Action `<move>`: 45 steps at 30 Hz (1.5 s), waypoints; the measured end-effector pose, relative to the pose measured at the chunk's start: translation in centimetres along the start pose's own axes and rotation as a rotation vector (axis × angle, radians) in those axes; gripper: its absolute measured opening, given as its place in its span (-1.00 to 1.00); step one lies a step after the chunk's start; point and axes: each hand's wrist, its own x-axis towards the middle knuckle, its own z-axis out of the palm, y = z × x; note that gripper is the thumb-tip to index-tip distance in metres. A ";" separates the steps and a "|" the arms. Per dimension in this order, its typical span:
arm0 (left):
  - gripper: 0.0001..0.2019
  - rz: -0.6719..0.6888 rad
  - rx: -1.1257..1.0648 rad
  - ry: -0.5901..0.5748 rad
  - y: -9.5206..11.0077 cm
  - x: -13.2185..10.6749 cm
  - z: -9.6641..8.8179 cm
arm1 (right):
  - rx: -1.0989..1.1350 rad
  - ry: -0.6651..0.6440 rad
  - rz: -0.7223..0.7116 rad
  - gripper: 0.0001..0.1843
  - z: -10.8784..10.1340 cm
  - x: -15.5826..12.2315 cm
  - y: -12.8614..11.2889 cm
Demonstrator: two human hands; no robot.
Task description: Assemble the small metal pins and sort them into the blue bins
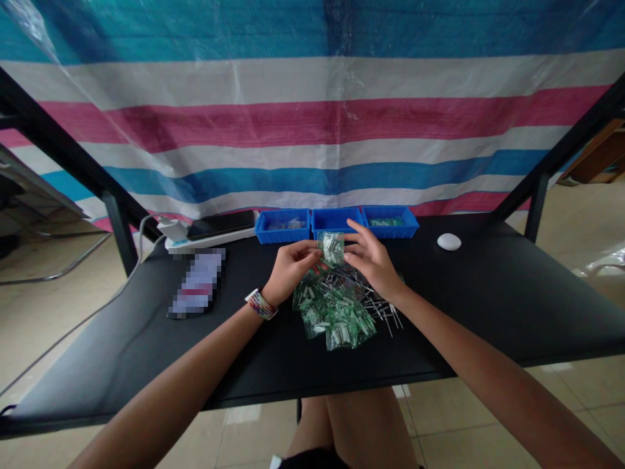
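Observation:
My left hand [295, 264] pinches the left side of a small clear-green plastic bag [331, 249] with pale contents, held up above the table. At the bag's right edge, the thumb and fingers of my right hand [372, 257] close on it, the index finger raised away. Below my hands lies a heap of similar green bags [339, 316]. Loose thin metal pieces [388, 309] with long pins lie behind and right of the heap, partly hidden by my right hand.
Three blue bins stand in a row behind my hands: the left bin [283, 236] and right bin [390, 229] hold small packets. A white mouse [448, 241] lies to the right. At the left are a blurred phone [199, 283], a power strip [209, 242] and a dark phone [222, 225].

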 end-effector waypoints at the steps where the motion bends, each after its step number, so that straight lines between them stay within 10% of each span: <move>1: -0.65 0.004 0.005 -0.005 0.0 0.0 0.0 | 0.132 -0.058 0.093 -0.25 0.0 0.1 0.0; 7: -0.62 0.034 0.051 -0.029 0.2 -0.3 0.3 | 0.388 -0.157 0.304 -0.51 0.4 0.2 0.1; 13: -0.65 0.137 0.260 0.030 0.4 -0.6 0.2 | 0.293 0.204 0.158 -0.58 -2.5 2.2 1.5; 20: -0.72 0.255 0.817 0.047 0.4 -0.2 -0.9 | -0.799 0.697 -0.320 -0.55 -12.9 4.7 2.8; 26: -0.65 0.265 0.961 -0.111 -0.7 0.1 -0.8 | -1.225 0.432 -0.210 -0.56 -12.6 4.2 3.7; 33: -0.65 0.258 1.031 -0.085 -1.4 0.0 -0.6 | -1.017 0.363 -0.327 -0.67 -8.8 3.6 2.4; 45: -0.85 0.415 0.881 -0.019 -0.3 -0.1 -0.5 | -0.754 -0.185 -0.411 -0.54 -2.6 1.5 1.7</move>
